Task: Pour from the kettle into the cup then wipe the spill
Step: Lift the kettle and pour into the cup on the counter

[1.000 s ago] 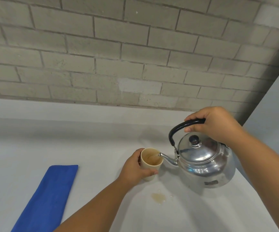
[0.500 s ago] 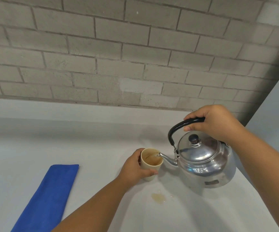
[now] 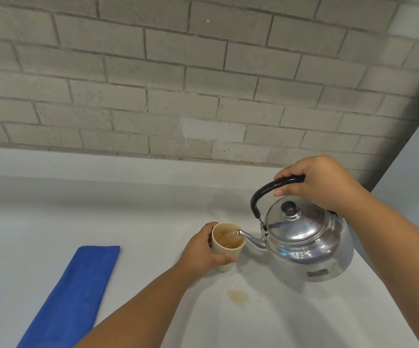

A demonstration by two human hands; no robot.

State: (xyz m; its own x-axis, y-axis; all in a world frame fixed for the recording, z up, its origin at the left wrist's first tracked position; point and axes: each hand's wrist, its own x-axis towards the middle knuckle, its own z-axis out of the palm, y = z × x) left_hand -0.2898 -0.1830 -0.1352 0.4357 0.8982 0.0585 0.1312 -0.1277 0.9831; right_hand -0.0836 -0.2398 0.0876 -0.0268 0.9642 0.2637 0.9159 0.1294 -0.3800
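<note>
Head view: pouring step in hand. Right hand (image 3: 321, 183), grip closed round the black handle, tilts the kettle (image 3: 309, 243) at 3 o'clock so its spout feeds the cup (image 3: 226, 247). Left hand (image 3: 203, 249) wraps the cup on the table (image 3: 52, 209). A brown spill (image 3: 238, 297) lies near, at 6 o'clock; the blue cloth (image 3: 74, 292) waits at 8 o'clock. Next: level the kettle, then wipe.

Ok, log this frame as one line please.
phase: pouring | right hand: kettle handle | left hand: steadying cup | spill: unwiped | blue cloth: untouched
</note>
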